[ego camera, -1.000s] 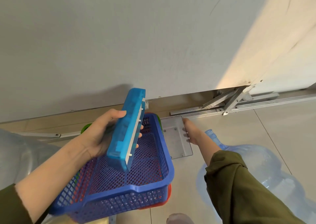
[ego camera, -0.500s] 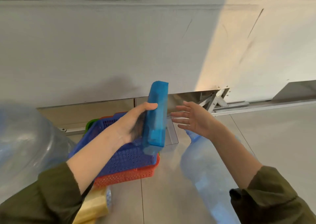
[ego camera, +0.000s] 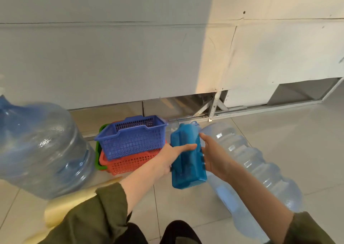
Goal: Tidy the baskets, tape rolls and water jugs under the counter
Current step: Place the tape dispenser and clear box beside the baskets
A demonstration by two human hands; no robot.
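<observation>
box (ego camera: 188, 161): bright blue
top basket (ego camera: 130, 139): blue, grid mesh
middle basket (ego camera: 128, 164): orange-red, grid mesh
bottom basket (ego camera: 98, 150): green
left jug (ego camera: 42, 150): clear pale blue
right jug (ego camera: 251, 161): clear pale blue
sleeves (ego camera: 96, 215): olive green

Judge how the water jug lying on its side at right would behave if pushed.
The lying jug would probably roll: its round ribbed body rests sideways on smooth tile. It looks empty, floor showing through, so likely light. Thin clear walls may flex when squeezed.
</observation>
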